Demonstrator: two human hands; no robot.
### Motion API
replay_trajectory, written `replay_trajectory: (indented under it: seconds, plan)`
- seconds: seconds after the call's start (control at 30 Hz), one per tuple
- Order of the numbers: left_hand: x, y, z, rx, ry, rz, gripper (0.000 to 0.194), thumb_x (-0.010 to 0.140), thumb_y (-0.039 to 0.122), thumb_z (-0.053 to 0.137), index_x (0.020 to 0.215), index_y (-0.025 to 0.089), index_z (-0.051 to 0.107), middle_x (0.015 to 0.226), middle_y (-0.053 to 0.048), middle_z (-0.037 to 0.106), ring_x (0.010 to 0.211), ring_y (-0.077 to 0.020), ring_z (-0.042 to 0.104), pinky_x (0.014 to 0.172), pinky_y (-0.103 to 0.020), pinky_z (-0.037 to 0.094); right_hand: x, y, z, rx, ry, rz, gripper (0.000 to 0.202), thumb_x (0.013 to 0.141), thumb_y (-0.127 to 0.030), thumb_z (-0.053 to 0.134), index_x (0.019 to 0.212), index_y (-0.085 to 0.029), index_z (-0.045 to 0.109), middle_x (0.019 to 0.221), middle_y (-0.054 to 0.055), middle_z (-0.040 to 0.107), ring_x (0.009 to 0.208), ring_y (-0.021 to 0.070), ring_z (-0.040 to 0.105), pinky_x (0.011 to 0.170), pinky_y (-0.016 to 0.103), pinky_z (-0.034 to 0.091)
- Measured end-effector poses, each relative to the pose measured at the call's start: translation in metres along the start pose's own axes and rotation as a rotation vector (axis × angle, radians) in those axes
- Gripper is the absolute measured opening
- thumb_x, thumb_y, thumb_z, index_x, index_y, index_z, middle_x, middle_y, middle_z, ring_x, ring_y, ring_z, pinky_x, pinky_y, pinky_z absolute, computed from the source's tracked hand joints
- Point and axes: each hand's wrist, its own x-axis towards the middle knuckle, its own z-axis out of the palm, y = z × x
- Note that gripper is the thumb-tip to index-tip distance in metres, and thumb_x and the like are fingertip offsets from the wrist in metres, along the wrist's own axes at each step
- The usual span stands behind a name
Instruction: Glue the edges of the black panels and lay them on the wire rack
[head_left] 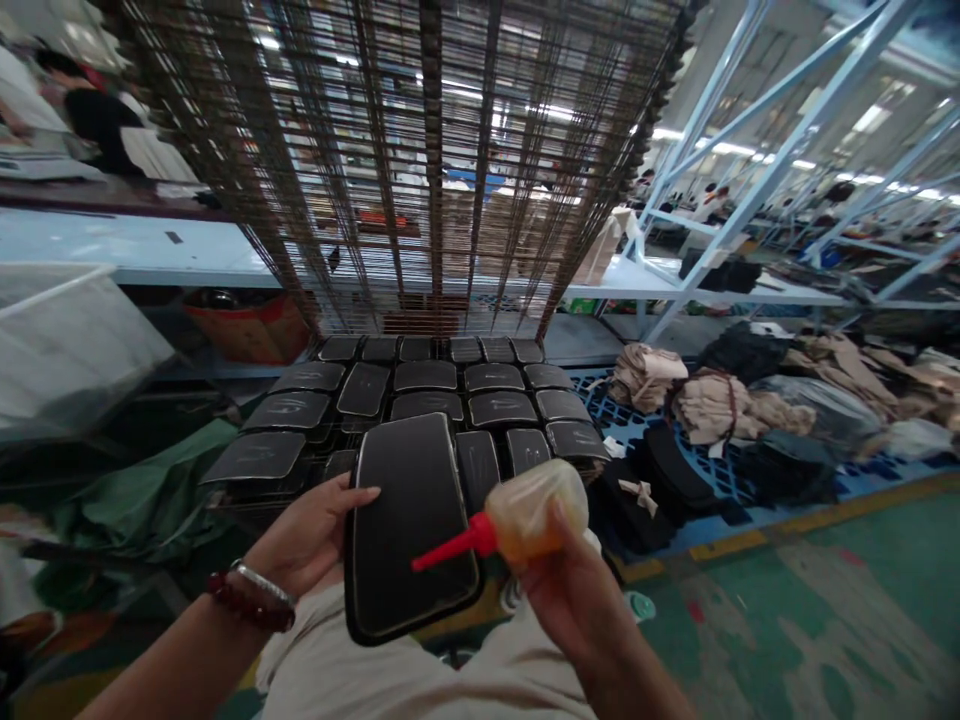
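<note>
A black rounded rectangular panel with a pale line around its edge is tilted up above my lap. My left hand grips it by its left edge, thumb on the front face and fingers behind. Wrapped in my right hand is a clear squeeze bottle of amber liquid with a red nozzle. The nozzle points left, and its tip lies over the panel's lower middle; whether it touches, I cannot tell. Beyond my hands, similar black pieces lie in rows on a wire rack.
Raised wire rack layers stand upright behind the pieces. To the left are a white bin and green cloth. Bundled beige fabric and black pieces lie right on a blue pallet. A person is at the far left.
</note>
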Motion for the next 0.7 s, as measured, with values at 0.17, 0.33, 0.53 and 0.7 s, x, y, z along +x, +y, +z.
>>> replay_trajectory:
  seconds: [0.17,0.33,0.53,0.7]
  plan:
    - [-0.016,-0.014,0.02,0.033,-0.105,-0.037,0.023,0.077,0.0,0.067,0.097,0.01,0.072,0.089,-0.016,0.08,0.074,-0.0253,0.077,0.068,-0.035,0.064,0.047,-0.024,0.02,-0.166,-0.142,-0.298,0.04,0.065,-0.041,0.093,0.09,-0.017,0.073,0.084,0.002,0.075,0.069,0.016,0.068,0.052,0.022,0.056]
    - [-0.019,-0.016,0.03,0.046,-0.161,-0.082,0.023,0.077,0.001,0.064,0.097,0.011,0.072,0.085,-0.014,0.08,0.071,-0.0241,0.076,0.066,-0.034,0.063,0.059,-0.021,0.021,-0.22,-0.173,-0.358,0.042,0.065,-0.034,0.093,0.098,-0.018,0.073,0.088,0.002,0.076,0.078,0.0169,0.069,0.063,0.023,0.057]
    - [-0.012,-0.012,0.023,0.046,-0.123,-0.043,0.021,0.074,0.001,0.065,0.091,0.012,0.072,0.084,-0.013,0.08,0.067,-0.0228,0.074,0.064,-0.032,0.062,0.031,-0.018,0.006,-0.388,-0.409,-0.235,0.053,0.069,-0.042,0.09,0.113,-0.019,0.072,0.104,0.01,0.077,0.099,0.0293,0.071,0.093,0.042,0.055]
    - [-0.012,-0.009,0.015,0.036,-0.138,-0.066,0.021,0.072,0.005,0.069,0.091,0.013,0.073,0.088,-0.014,0.08,0.075,-0.0266,0.076,0.071,-0.037,0.063,0.031,-0.041,0.0,-0.426,-0.39,-0.244,0.048,0.068,-0.04,0.09,0.108,-0.019,0.074,0.102,0.012,0.077,0.099,0.0334,0.072,0.094,0.049,0.055]
